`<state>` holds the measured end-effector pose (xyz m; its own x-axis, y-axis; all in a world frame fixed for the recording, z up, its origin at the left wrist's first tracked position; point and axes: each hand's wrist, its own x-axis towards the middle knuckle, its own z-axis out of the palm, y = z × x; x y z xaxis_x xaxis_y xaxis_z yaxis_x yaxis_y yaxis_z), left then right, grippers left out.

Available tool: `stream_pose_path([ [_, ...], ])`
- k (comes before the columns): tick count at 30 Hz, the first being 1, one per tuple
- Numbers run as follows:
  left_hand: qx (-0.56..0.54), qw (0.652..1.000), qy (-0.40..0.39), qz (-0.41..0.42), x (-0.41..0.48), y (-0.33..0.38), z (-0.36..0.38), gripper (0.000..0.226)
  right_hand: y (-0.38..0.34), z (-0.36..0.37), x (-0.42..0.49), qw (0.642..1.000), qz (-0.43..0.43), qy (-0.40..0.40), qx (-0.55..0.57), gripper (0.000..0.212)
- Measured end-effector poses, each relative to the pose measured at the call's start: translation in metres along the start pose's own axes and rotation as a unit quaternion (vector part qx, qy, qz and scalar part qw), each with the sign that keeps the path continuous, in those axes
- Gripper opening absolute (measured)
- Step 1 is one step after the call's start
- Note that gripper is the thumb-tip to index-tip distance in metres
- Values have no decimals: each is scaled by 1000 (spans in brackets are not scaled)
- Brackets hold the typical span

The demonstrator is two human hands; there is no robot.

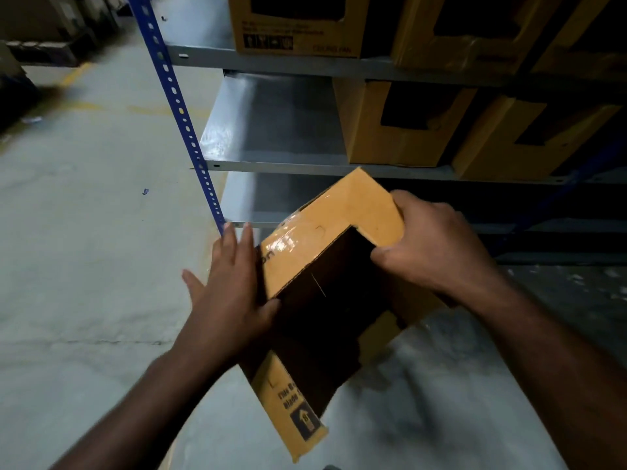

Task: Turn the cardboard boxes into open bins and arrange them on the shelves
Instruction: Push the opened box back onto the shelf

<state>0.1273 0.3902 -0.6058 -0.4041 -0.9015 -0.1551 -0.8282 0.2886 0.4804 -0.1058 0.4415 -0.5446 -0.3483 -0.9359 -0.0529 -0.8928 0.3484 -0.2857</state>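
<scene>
grey metal shelves (271, 130), cut-open cardboard boxes (400, 127) standing on them

Open bay: middle shelf (271, 130) bare at left, beside blue upright (176, 106).
Blocked: cut boxes (407, 144) fill its right.

A warehouse: metal shelving (271, 130) on a blue slotted upright (176, 106), cardboard bins (400, 130), marked concrete floor (84, 198).

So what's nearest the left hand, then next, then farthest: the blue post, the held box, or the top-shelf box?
1. Held box: touching the left hand, on its right side.
2. Blue post: just ahead of the hand.
3. Top-shelf box: high up, to the right.
</scene>
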Motion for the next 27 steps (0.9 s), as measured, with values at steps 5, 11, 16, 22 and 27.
stream_pose_path([
  [5,14,991,22,127,32,28,2,106,-10,-2,1,997,-62,8,-44,72],
  [11,111,962,12,251,61,69,2,121,-29,18,-6,985,-161,17,-64,61],
  [16,123,953,-14,277,64,60,7,113,-21,33,-7,987,-157,40,-23,66],
  [22,56,974,21,220,63,34,8,75,24,47,-3,986,-126,97,-54,52],
  [27,-27,976,87,200,46,6,0,69,79,61,12,959,-85,142,229,20],
])
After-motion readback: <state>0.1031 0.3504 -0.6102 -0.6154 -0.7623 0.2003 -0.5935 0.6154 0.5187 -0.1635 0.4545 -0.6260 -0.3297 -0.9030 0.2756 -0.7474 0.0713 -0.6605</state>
